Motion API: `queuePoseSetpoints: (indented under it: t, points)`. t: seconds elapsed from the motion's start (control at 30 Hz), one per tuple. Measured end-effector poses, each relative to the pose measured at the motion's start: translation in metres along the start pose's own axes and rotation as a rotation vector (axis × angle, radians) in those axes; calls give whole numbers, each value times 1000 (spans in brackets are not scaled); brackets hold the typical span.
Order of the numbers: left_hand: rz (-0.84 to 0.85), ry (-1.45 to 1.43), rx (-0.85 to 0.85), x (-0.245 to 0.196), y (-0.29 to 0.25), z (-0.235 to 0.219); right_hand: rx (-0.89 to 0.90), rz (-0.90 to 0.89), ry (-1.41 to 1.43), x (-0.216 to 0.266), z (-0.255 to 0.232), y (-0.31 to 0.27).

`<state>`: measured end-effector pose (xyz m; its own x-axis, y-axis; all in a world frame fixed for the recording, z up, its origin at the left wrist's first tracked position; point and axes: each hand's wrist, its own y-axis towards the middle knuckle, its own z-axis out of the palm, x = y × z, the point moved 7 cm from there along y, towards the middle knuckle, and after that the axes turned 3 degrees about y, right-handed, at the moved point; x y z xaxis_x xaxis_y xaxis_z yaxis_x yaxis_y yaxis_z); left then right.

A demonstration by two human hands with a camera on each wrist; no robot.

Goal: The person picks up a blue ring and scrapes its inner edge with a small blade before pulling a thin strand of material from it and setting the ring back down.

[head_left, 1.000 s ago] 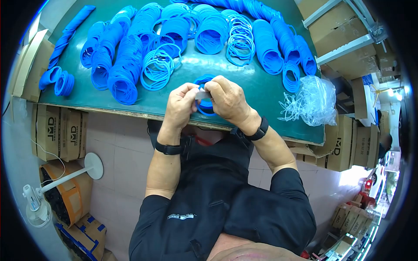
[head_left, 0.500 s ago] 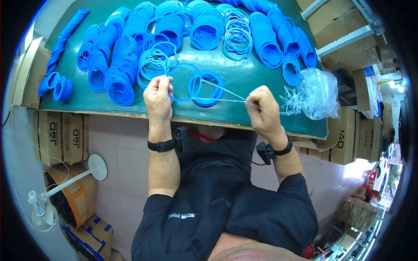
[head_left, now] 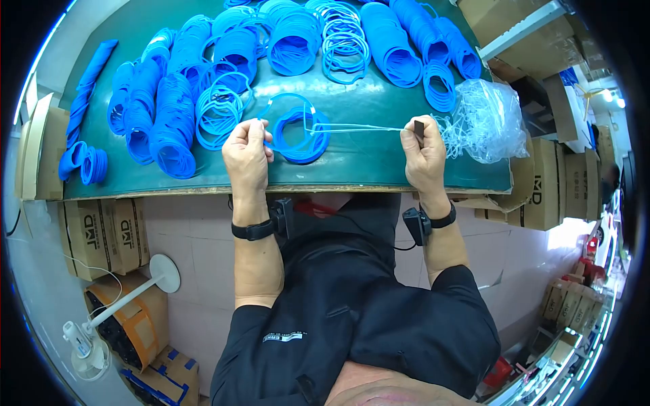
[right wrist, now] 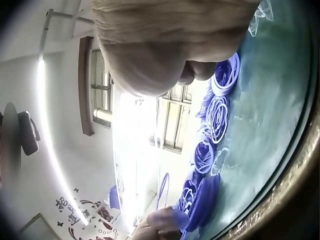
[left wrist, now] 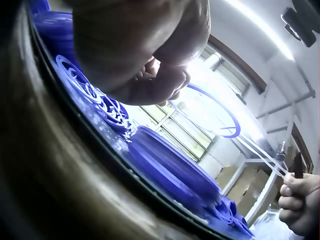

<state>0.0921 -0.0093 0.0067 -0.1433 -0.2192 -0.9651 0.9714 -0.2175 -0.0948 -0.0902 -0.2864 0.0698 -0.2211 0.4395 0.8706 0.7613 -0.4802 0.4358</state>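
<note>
My left hand (head_left: 246, 157) pinches the left edge of a thin blue ring (head_left: 313, 108) between thumb and fingers. From the ring's right side a pale doubled strand (head_left: 365, 127) runs straight across to my right hand (head_left: 426, 162), which grips its end. A small dark flat piece (head_left: 419, 128) sticks up from the right fingers; its kind does not show. Beneath the held ring, a stack of blue rings (head_left: 302, 158) lies on the table. In the left wrist view the ring (left wrist: 237, 132) is raised, with the strand (left wrist: 263, 156) leading to the right hand (left wrist: 298, 204).
Rows of blue ring bundles (head_left: 175, 128) cover the back of the green table (head_left: 365, 169). A clear plastic bag (head_left: 497, 122) with pale strands lies at the right. Cardboard boxes (head_left: 101, 230) stand below left, beside a white fan (head_left: 128, 301).
My hands have parted from close together. The left moved left with the ring; the right moved right, drawing out the strand. The dark piece now shows upright in the right fingers.
</note>
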Motion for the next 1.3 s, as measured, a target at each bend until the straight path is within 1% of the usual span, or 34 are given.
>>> queuePoseSetpoints:
  t: [0.07, 0.1, 0.17, 0.2, 0.23, 0.3, 0.33, 0.37, 0.43, 0.5, 0.57, 0.63, 0.7, 0.73, 0.8, 0.83, 0.9, 0.93, 0.97, 1.0, 1.07, 1.2, 1.27, 1.3]
  points:
    - [14, 63, 27, -4, -6, 4, -44, 97, 50, -12, -6, 0]
    - [15, 66, 28, -4, -7, 4, -47, 98, 52, -17, -7, 3]
    - [2, 69, 66, -2, -9, 8, -126, 111, 110, -24, -13, 7]
    - [1, 73, 74, -2, -10, 11, -125, 154, 161, -28, -13, 8]
    - [3, 92, 70, -3, -12, 14, -133, 157, 161, -28, -13, 10]
    - [4, 115, 68, -4, -16, 15, -178, 184, 238, -33, -12, 15]
    - [18, 175, 72, -5, -19, 16, -209, 215, 287, -37, -14, 18]
    - [30, 236, 78, -5, -21, 16, -211, 217, 287, -37, -16, 23]
    - [25, 240, 95, -3, -23, 14, -317, 212, 307, -35, -26, 31]
    - [21, 246, 110, -2, -24, 12, -345, 195, 343, -39, -31, 35]
    - [40, 280, 89, -4, -21, 8, -375, 202, 323, -43, -39, 38]
    - [48, 285, 76, -4, -19, 5, -436, 156, 306, -44, -55, 40]
    - [55, 290, 64, -4, -16, 4, -405, 167, 103, -46, -63, 40]
    - [77, 328, 66, -4, -14, 5, -404, 168, 104, -47, -63, 38]
    - [100, 363, 69, -5, -11, 11, -243, -8, -487, -29, -53, 37]
    - [127, 410, 65, -8, -10, 14, -241, -10, -489, -28, -54, 34]
    - [150, 455, 54, -6, -6, 15, -95, -80, -742, -24, -44, 28]
    - [251, 566, 24, -9, -4, 16, -95, -132, -750, -20, -43, 27]
    - [355, 677, -6, -13, -4, 17, -92, -134, -750, -17, -43, 26]
    - [353, 677, -7, -12, -4, 16, -98, -102, -731, -15, -46, 24]
    - [467, 772, -32, -23, -9, 22, -108, -63, -714, -8, -47, 22]
    - [449, 807, -64, -27, -12, 22, -111, -37, -611, 2, -38, 24]
    - [545, 884, -87, -33, -17, 25, -75, -31, -542, 3, -29, 24]
    - [546, 884, -85, -33, -18, 25, -77, -30, -542, 2, -27, 25]
